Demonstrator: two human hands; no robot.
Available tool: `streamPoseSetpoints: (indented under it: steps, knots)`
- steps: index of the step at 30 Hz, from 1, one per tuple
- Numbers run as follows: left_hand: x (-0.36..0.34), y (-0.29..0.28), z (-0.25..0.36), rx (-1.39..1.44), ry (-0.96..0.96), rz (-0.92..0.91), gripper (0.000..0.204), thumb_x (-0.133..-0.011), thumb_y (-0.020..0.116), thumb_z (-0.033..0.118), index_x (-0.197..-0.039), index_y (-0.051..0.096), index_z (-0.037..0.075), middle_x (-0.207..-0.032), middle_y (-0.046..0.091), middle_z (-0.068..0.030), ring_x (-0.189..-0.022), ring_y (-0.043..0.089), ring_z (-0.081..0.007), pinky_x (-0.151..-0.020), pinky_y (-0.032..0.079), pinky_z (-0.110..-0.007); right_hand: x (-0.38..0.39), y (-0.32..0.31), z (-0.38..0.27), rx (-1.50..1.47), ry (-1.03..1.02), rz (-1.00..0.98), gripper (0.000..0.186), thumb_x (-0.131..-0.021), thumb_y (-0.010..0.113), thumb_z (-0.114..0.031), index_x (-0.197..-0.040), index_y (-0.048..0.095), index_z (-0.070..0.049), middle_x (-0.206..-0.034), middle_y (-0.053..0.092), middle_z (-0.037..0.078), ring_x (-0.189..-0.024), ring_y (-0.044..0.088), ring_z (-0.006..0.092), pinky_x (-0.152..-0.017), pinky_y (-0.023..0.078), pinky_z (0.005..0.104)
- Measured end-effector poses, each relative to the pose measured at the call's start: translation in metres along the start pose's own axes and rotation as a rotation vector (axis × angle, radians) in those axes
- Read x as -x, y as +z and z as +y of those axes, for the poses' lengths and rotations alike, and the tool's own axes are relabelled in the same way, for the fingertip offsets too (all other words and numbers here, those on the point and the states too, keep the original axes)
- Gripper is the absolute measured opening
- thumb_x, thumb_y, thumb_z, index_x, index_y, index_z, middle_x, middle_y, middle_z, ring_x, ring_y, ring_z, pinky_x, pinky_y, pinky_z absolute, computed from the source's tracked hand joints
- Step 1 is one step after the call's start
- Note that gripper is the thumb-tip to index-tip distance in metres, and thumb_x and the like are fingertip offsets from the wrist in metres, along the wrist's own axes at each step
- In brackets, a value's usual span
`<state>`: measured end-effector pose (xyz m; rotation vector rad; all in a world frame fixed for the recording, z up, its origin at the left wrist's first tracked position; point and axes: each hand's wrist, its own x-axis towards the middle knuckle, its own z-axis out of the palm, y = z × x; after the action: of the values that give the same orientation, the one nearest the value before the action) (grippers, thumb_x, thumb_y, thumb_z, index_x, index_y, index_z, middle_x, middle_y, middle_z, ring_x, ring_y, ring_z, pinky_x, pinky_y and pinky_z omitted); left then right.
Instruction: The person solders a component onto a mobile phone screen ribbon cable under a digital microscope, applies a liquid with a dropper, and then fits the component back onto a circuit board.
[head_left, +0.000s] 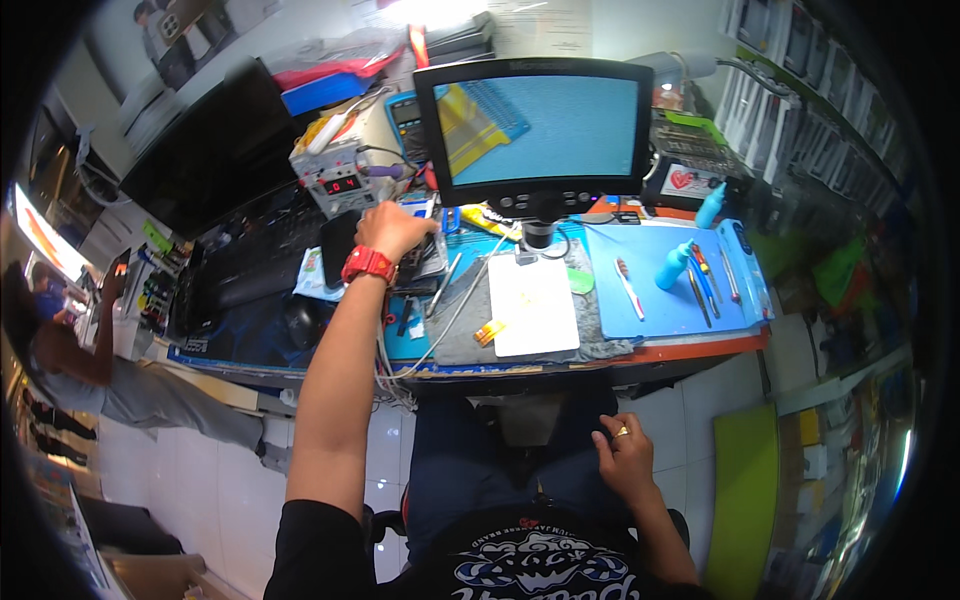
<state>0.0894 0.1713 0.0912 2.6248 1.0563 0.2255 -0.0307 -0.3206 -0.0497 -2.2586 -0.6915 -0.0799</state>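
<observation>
My left arm stretches over the desk, a red watch on its wrist. My left hand is bent closed over the cluttered spot below a bench power unit with red digits; its fingertips and anything in them are hidden. Beside that hand lie a dark phone-like slab and small dark parts. My right hand, a ring on one finger, rests by my right thigh, loosely spread and holding nothing. Under the microscope camera lies a white pad, with a small orange flex cable at its left edge.
A monitor stands at the back, showing a magnified yellow part. The blue mat carries a toothbrush, a turquoise bottle and several slim tools. A mouse and a loose white cable lie leftward. Another person stands at far left.
</observation>
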Motion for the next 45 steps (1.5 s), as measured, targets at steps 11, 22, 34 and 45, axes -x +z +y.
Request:
streamPoseSetpoints:
  steps: [11,22,34,45]
  knots:
    - [0.005,-0.002,0.003,0.036,0.057,0.116,0.068,-0.070,0.091,0.051,-0.097,0.080,-0.010,-0.102,0.079,-0.0306,-0.098,0.079,-0.0437,-0.089,0.062,-0.048,0.001,-0.001,0.003,0.007,-0.014,0.005,0.026,-0.094,0.080,-0.013,-0.115,0.076,0.000,-0.104,0.068,0.014,-0.077,0.072,0.0329,-0.068,0.058,0.0425]
    - [-0.001,0.000,-0.005,-0.053,0.105,0.087,0.071,-0.069,0.091,0.052,-0.101,0.079,-0.011,-0.103,0.079,-0.0312,-0.099,0.079,-0.0429,-0.090,0.062,-0.047,0.002,-0.003,-0.002,-0.011,0.006,0.007,0.024,-0.095,0.079,-0.013,-0.114,0.075,0.000,-0.105,0.068,0.015,-0.078,0.072,0.0335,-0.068,0.058,0.0432]
    - [0.002,-0.018,0.001,0.046,0.074,0.044,0.070,-0.067,0.093,0.050,-0.106,0.081,-0.007,-0.114,0.078,-0.0318,-0.106,0.078,-0.0443,-0.095,0.062,-0.049,0.000,-0.003,0.000,0.005,-0.030,0.017,0.023,-0.094,0.079,-0.010,-0.114,0.075,0.001,-0.106,0.068,0.017,-0.080,0.072,0.0346,-0.068,0.058,0.0425]
    - [0.095,-0.045,-0.013,0.193,0.411,0.049,0.084,-0.071,0.098,0.032,-0.130,0.060,-0.014,-0.116,0.071,-0.0257,-0.101,0.074,-0.0306,-0.091,0.059,-0.040,-0.028,-0.001,-0.042,-0.559,0.052,-0.097,0.021,-0.100,0.076,-0.010,-0.118,0.074,0.002,-0.102,0.069,0.009,-0.078,0.069,0.0149,-0.066,0.055,0.0305]
